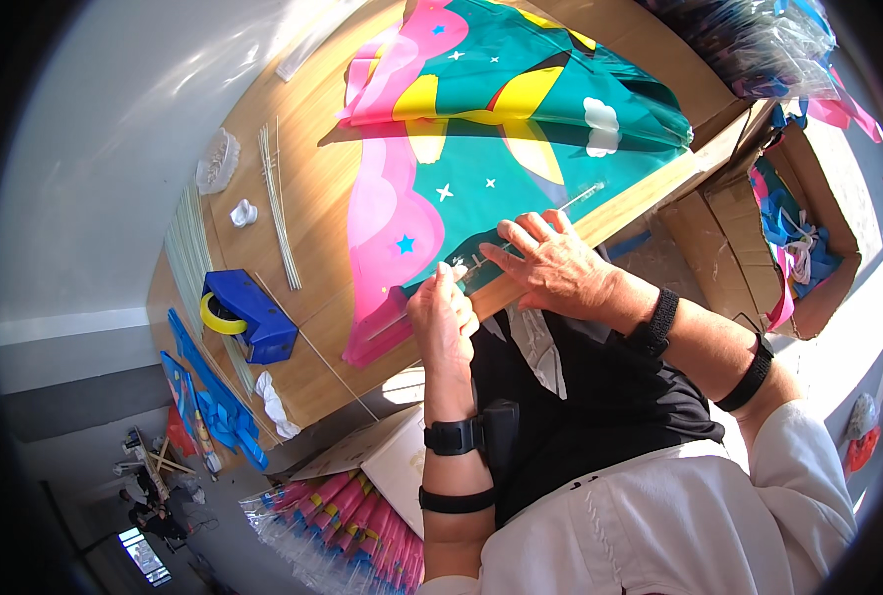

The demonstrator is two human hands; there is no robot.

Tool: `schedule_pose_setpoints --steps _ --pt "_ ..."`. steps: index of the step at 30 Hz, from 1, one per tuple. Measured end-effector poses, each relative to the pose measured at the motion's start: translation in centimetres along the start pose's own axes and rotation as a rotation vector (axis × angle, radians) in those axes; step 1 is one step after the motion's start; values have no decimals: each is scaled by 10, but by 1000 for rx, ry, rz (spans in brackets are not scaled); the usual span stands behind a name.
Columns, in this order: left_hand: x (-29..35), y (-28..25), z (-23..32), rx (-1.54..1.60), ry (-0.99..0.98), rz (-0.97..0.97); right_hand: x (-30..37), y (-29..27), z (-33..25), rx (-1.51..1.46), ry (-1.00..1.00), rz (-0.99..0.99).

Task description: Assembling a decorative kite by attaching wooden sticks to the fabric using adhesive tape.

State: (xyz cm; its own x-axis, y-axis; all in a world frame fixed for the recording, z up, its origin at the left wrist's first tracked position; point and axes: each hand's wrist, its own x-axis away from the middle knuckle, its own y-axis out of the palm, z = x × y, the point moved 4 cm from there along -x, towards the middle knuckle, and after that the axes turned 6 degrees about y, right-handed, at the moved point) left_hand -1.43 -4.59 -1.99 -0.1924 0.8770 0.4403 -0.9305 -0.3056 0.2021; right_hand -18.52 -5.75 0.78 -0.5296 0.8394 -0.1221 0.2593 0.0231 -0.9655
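Two bare hands work at the near edge of one green sheet [481, 213], which lies on the bench [317, 258] and has a pink border showing two blue stars. The left hand [443, 315] has a narrow grip, thumb and forefinger together at the sheet's edge; what sits between them is too small to tell. The right hand [560, 268] spreads its fingers over that edge, and I cannot tell whether its grip holds anything. One thin pale rod [582, 196] shows just beyond its fingertips, across the sheet.

To the left on the bench are one blue tape dispenser [263, 322] with one yellow ring [221, 315], one small white piece [244, 213], one clear tray [219, 161], and two groups of sticks [281, 218], too close-set to count. One open cardboard box [724, 238] stands at the right; many pink packets [352, 516] lie below left.
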Motion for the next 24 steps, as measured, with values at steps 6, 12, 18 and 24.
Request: schedule_pose_setpoints --steps 6,12,18,24 --pt "4 0 -2 117 -4 -27 0 -1 -1 31 -14 2" --pt "3 -3 2 165 -70 -42 0 -1 -1 32 -10 3" --pt "2 0 1 100 -67 12 0 -3 -1 32 -9 18" --pt "2 2 0 47 -36 22 0 2 0 23 15 -27"
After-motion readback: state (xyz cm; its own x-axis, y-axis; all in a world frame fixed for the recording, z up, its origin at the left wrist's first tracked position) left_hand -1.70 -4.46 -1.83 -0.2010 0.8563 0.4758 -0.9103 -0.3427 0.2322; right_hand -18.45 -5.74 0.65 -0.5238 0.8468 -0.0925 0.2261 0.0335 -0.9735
